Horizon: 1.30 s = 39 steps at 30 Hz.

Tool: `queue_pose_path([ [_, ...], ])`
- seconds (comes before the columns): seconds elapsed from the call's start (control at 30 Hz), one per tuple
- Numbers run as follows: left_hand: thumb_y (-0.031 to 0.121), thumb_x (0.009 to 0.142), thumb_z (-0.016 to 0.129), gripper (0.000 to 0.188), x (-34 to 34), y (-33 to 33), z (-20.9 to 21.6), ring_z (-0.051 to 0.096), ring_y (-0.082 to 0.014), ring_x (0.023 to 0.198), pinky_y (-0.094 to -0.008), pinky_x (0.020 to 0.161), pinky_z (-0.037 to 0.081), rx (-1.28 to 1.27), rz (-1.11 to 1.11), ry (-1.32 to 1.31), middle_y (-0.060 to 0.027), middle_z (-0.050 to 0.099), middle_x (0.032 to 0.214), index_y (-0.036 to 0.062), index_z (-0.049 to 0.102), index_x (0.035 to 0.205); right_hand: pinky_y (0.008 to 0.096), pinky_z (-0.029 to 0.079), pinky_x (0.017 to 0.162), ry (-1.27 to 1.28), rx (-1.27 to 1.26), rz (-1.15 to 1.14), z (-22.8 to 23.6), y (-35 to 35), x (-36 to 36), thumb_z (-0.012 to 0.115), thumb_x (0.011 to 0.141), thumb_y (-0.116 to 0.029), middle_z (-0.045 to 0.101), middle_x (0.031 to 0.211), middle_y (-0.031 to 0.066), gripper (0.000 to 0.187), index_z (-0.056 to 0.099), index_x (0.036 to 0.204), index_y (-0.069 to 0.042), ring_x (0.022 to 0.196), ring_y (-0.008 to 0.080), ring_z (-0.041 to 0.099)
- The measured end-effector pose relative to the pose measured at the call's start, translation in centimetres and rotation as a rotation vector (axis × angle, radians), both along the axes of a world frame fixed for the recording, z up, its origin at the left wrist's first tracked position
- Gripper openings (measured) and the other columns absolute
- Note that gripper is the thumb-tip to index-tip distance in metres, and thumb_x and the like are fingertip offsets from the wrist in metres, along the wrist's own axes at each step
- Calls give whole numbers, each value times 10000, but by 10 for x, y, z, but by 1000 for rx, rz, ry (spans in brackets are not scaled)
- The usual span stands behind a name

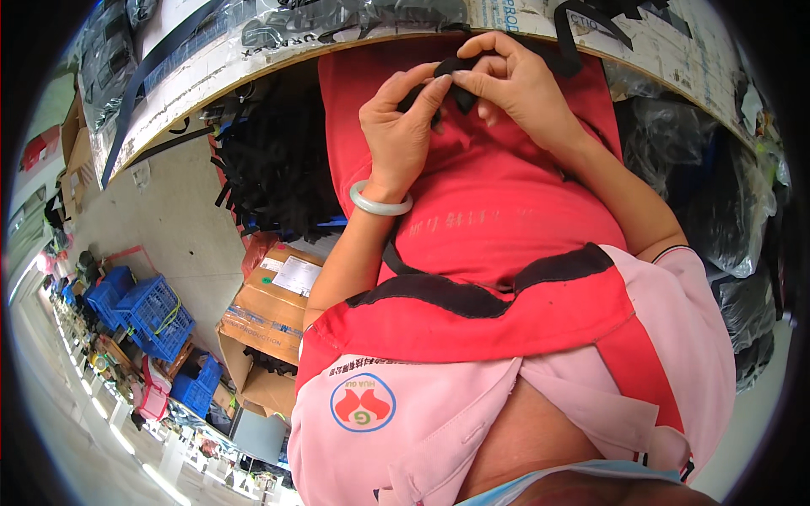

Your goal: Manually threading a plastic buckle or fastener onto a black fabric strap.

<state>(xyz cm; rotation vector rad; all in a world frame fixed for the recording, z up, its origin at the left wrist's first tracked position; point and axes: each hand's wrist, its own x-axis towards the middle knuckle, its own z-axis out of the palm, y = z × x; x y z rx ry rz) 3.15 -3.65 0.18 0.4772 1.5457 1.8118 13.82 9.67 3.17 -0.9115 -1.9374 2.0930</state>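
A workshop floor of pale concrete (173, 223) fills the left of the view, bending toward the rim; we see blue plastic crates (143, 314) standing well apart from the person, and nearer, an open cardboard box (268, 325) just beside the left elbow. Across the top runs the curved edge of a worktable (211, 72) covered in clear plastic film, with long black straps (152, 63) lying on it; under that edge hangs a dense bundle of black strips (274, 173), and at the right the space is crowded by black plastic bags (734, 211). We note open floor only to the left of the body; the right side is hemmed in by the bags. A red apron (498, 219) with a black band covers the lap, over a pink garment (439, 413). Our left hand (401, 126), with a pale bangle (381, 202) on its wrist, is raised with thumb and fingertips closed on a small black strap piece (451, 76); our right hand (515, 80) meets it from above, fingers curled and pinching the same piece. The piece sits between both hands, above the apron and just below the table edge; its exact shape we cannot tell, as the fingers hide most of it.
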Motion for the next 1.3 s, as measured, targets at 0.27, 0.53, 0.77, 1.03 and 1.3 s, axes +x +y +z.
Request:
queue_pose_path([
  [0.27,1,850,683,156,-18,-20,10,543,-55,626,-192,493,420,-12,-123,-25,-13,618,809,-20,702,1003,171,412,478,-54,-546,209,-13,22,-4,619,938,-259,552,718,-32,195,618,941,-64,545,25,506],
  [0.53,-7,847,672,157,-30,-66,15,544,-61,618,-191,491,408,-46,-147,42,-17,618,805,-18,704,1001,174,387,474,-88,-632,446,-13,-6,-32,655,907,-257,534,634,-36,207,642,907,-50,533,27,494],
  [0.77,41,857,654,256,-83,-185,68,566,-58,655,-179,495,412,-540,18,74,-28,672,947,13,678,1110,202,415,497,-124,-92,337,-38,0,-37,621,912,-246,549,657,-24,200,640,897,-47,558,45,511],
  [1.03,-18,816,633,621,-50,-134,44,615,-80,716,-184,514,449,-323,-69,70,-64,574,1300,74,443,1400,225,455,550,-50,-107,580,-12,-45,-44,587,948,-215,598,703,-1,201,639,972,-23,609,66,533],
  [1.3,-34,854,603,541,-25,-74,23,628,-110,703,-200,510,470,-107,-213,-272,-127,591,1245,20,457,1372,213,417,499,-83,-121,430,-16,-15,-24,610,921,-199,604,683,-2,188,666,973,-27,578,52,528],
])
